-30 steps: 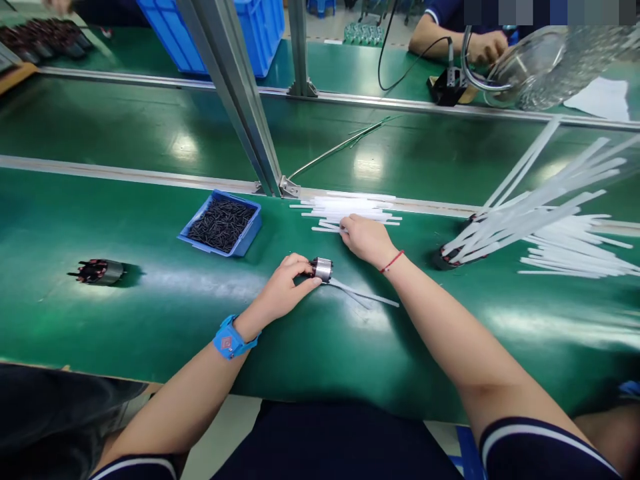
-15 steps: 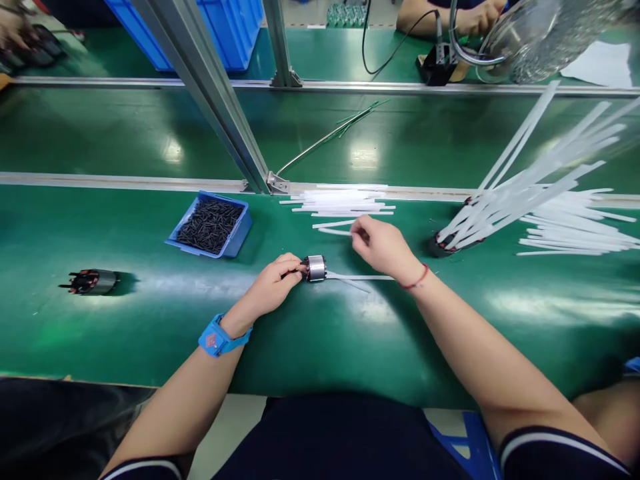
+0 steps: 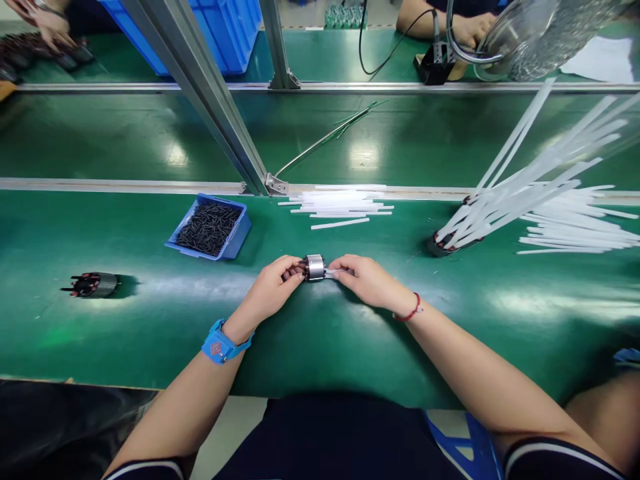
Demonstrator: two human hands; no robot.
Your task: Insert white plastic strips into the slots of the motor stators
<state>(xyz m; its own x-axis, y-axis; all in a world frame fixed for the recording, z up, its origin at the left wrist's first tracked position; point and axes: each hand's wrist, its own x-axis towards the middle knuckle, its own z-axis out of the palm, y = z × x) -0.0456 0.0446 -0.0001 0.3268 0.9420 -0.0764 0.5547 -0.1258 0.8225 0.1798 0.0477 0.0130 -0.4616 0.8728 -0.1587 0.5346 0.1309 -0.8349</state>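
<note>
- Left hand (image 3: pixel 274 285): its fingers are closed on one end of the silver core (image 3: pixel 315 267).
- Right hand (image 3: pixel 369 283): fingers pinch some white strip (image 3: pixel 330 274) at the core's other end.
- Beyond right fingers: a strip pile (image 3: pixel 345 201).

I'm seeing silver gleam on the metal core (image 3: pixel 315 267), and round it, green tabletop (image 3: pixel 350 353) everywhere! White at three on the thin strip (image 3: pixel 330 273); bright white at one on the loose strips (image 3: pixel 343 202). Ten o'clock, a blue tray (image 3: pixel 239 237) of black pieces (image 3: pixel 207 227). Eight, a sky-blue wristband (image 3: pixel 220 343) with a reddish diamond; four, a red bracelet (image 3: pixel 415 308); seven, a navy sleeve (image 3: pixel 150 472) striped white.
</note>
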